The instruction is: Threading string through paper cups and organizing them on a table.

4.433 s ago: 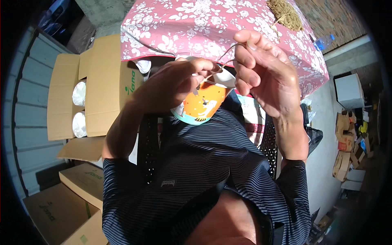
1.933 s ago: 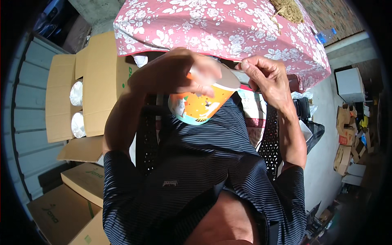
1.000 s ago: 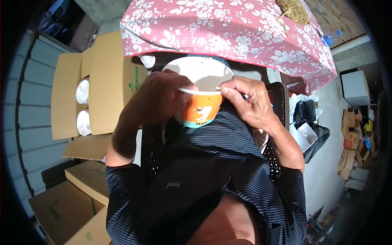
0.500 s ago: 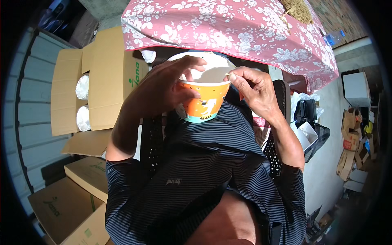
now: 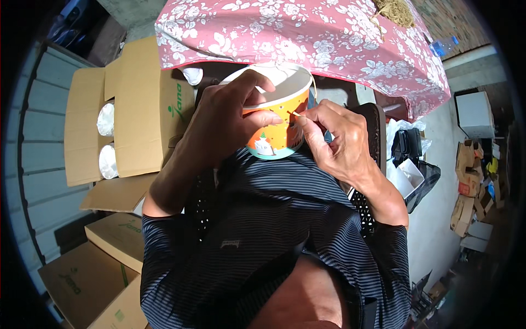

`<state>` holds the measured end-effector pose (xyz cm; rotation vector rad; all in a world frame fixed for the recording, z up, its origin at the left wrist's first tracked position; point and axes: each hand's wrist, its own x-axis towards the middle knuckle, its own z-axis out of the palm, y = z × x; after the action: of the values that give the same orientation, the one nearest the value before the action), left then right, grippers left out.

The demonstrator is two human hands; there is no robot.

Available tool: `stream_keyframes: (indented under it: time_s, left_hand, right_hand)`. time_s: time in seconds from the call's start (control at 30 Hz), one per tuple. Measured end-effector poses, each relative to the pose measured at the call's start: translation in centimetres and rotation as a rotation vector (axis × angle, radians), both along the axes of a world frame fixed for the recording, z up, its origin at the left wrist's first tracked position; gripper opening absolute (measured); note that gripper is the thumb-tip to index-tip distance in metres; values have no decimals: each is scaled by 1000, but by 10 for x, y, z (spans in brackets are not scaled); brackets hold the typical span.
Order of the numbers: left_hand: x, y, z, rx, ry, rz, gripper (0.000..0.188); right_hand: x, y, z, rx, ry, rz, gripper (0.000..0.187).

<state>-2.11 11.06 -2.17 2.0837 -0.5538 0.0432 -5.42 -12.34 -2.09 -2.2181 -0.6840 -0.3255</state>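
An orange paper bucket [image 5: 287,107] with a white inside, cartoon figures and a teal bottom band stands upright above my lap. My left hand [image 5: 233,115] holds it from the left, with the thumb pressed on the outer wall and the fingers over the rim. Close to the bucket's right front wall, my right hand [image 5: 337,134] pinches the end of a thin pale cord between thumb and finger. Its tip is at a small dark spot on the wall; whether it enters a hole I cannot tell. Another stretch of cord [image 5: 314,89] curves by the right rim.
A table with a pink floral cloth [image 5: 235,33] stands ahead, a bundle of straw-coloured strands [image 5: 397,12] on it. On the left, an open cardboard box [image 5: 137,104] holds white rolled items; more boxes [image 5: 82,279] lie below. Black and white items [image 5: 411,164] sit at right.
My right hand has moved down and left from the rim to the bucket's outer wall with the cord end. The bucket has turned, its printed figures shifting left, and tilted slightly.
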Motion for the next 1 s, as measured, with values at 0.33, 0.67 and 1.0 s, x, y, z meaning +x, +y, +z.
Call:
stream_keyframes:
  time_s: [0.33, 0.67, 1.0]
  left_hand:
    - [-12, -8, -6, -19, 43, -85, 38]
    - [-12, -9, -12, -50, 45, -99, 40]
    - [-10, -11, -15, -39, -66, -149, 48]
  right_hand:
    - [-10, 5, 3, -42, -43, -28, 6]
    - [-10, 5, -3, -40, -26, -44, 7]
    - [-10, 6, 0, -81, -5, -54, 10]
